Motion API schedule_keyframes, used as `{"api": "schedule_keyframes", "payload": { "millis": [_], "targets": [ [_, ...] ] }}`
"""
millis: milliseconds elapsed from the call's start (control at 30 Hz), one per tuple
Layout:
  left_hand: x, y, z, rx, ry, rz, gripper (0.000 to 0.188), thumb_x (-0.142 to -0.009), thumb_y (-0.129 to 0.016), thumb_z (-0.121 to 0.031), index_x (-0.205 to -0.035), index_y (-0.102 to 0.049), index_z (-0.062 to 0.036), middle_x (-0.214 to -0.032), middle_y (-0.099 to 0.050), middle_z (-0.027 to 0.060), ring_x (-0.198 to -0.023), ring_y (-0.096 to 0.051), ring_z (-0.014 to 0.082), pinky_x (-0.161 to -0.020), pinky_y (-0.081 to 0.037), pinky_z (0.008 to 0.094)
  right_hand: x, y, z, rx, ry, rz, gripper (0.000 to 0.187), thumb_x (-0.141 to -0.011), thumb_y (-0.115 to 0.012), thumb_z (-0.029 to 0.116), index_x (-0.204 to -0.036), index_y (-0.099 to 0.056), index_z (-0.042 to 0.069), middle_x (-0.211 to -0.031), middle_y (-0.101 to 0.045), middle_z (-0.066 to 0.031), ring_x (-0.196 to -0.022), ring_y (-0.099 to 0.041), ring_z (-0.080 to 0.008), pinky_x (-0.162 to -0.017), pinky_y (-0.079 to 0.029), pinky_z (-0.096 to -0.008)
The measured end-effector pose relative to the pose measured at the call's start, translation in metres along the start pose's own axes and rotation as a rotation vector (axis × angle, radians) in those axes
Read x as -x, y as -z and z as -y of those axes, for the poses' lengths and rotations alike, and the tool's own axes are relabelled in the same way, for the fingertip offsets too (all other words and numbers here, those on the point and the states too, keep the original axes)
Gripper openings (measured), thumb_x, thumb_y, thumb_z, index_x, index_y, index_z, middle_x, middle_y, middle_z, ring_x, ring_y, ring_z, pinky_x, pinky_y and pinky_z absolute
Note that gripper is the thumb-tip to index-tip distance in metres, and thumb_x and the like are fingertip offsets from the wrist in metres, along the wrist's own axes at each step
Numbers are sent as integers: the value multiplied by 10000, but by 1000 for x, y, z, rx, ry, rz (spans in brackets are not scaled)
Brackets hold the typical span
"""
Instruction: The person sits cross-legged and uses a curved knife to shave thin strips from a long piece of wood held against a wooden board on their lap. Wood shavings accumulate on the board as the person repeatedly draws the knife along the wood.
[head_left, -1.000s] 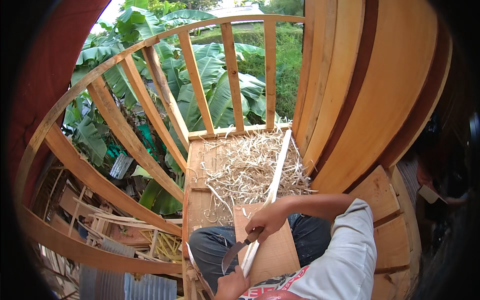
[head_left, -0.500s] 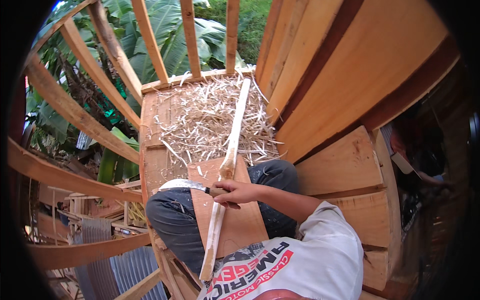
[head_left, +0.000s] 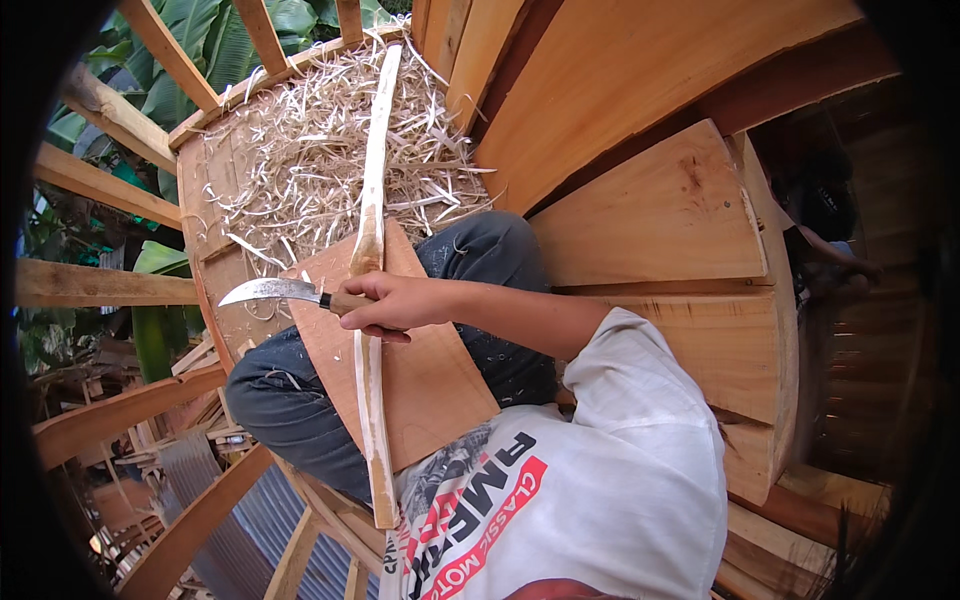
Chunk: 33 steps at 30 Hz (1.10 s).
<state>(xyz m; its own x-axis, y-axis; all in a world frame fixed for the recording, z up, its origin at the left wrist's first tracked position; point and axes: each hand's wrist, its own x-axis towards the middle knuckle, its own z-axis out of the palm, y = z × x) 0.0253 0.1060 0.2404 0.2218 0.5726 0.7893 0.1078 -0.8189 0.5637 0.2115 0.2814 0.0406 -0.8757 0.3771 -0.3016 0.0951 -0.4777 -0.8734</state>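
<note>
My right hand [head_left: 388,303] is closed around the wooden handle of a curved knife [head_left: 268,289], whose bright blade points left. The hand lies over a long pale wooden stick [head_left: 377,140], partly peeled white with a brown patch near its middle. Beneath the stick, a flat reddish-brown board [head_left: 430,385] rests across my lap. The stick's near end reaches my white shirt [head_left: 610,470], and its far end lies over the wood shavings. Whether the blade touches the board cannot be made out. My left hand is not in view.
Curly shavings [head_left: 330,140] cover much of the plank floor [head_left: 215,230] ahead. Wooden slats [head_left: 110,285] form a railing on the left, with plants and corrugated sheets [head_left: 205,500] beyond. Wooden panels [head_left: 650,215] stand close on my right. Another person's arm [head_left: 835,260] shows at the far right.
The view has turned, so the stick, board and knife sit higher and further left in the picture. My right hand still grips the knife over the stick.
</note>
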Motion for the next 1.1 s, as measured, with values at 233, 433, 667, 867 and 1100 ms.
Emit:
{"api": "schedule_keyframes", "payload": {
  "millis": [233,433,667,867,1100],
  "targets": [
    [-1,3,1,77,-11,-16,407,-736,-747,-352,-1015,-552,-128,-938,-556,76,-879,-589,233,-758,-450,407,-4,8,-13,-34,-17,11,204,-918,-575,216,-992,-478,53,-633,-473,-4,-420,-463,-87,-376,-359,-235],
    [11,11,-9,124,-33,-75,409,-716,-766,-344,-998,-556,-135,-926,-557,69,-881,-582,218,-760,-440,413,28,11,-8,202,1,-94,211,-910,-604,249,-983,-544,60,-654,-465,25,-530,-436,-42,-450,-337,-211],
    [37,17,-27,337,-82,-219,412,-692,-788,-334,-979,-561,-145,-913,-557,61,-883,-575,202,-763,-427,419,93,10,-54,259,-176,-274,277,-903,-607,291,-884,-613,14,-663,-450,31,-591,-367,-57,-509,-314,-259],
    [104,-35,33,-574,1111,328,579,-680,-788,-240,-1129,-496,-20,-984,-547,170,-868,-577,321,-727,-458,394,103,-15,-63,140,-154,-406,160,-937,-563,187,-1000,-558,41,-591,-467,48,-466,-404,-22,-414,-304,-189],
    [135,-62,42,-460,1741,721,485,-771,-650,-145,-1174,-427,5,-878,-565,164,-802,-597,309,-671,-454,361,108,-17,-78,-13,-86,-411,185,-930,-560,146,-1062,-564,16,-641,-527,17,-494,-437,-29,-443,-346,-191]
  ]
}}
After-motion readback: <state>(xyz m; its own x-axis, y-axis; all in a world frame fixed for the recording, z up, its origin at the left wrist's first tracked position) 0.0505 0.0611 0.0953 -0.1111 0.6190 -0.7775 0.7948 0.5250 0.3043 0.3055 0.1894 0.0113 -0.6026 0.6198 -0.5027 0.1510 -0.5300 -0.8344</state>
